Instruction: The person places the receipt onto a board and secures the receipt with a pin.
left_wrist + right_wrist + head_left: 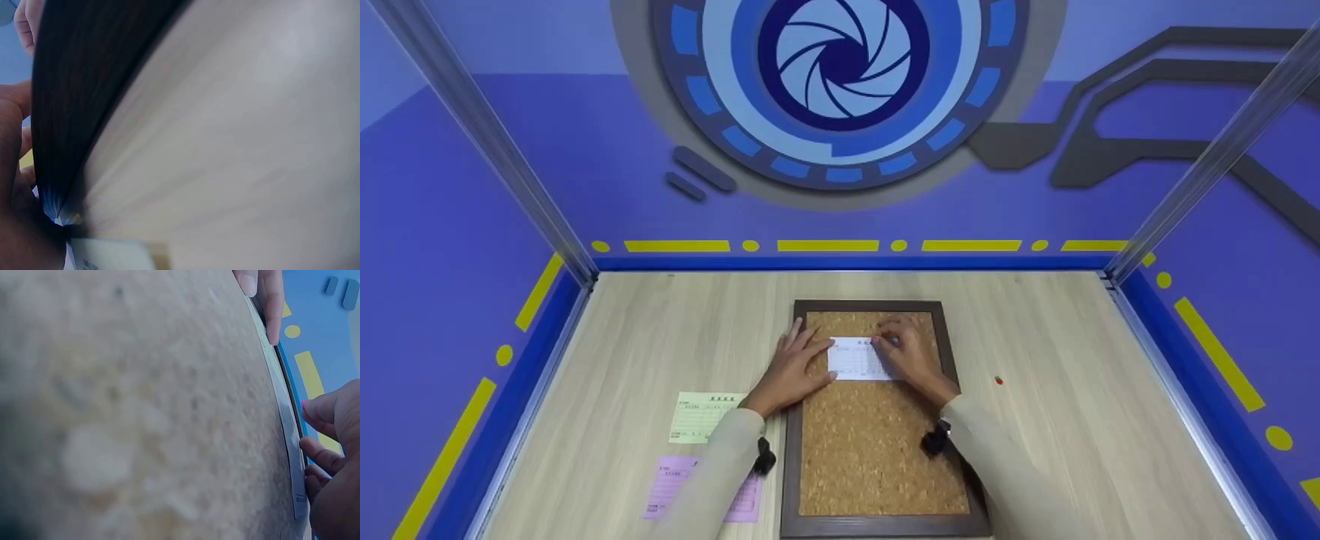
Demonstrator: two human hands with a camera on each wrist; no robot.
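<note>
A white printed slip of paper [851,360] lies flat across the upper part of a cork board [885,450] with a dark brown frame. My left hand [793,371] rests on the board, its thumb and a fingertip touching the slip's left edge. Over the slip's upper right, my right hand [911,356] pinches a small push pin [304,405], of which only a pink-red bit shows at the fingertips. Whether its point has entered the paper is hidden. In the right wrist view the slip [288,427] appears edge-on beneath both hands.
Left of the board lie a green printed slip [694,420] and a purple one [746,502], both partly under the left sleeve. A tiny red object [999,380] sits on the wooden table [1072,450] to the right. Blue walls enclose the back and sides.
</note>
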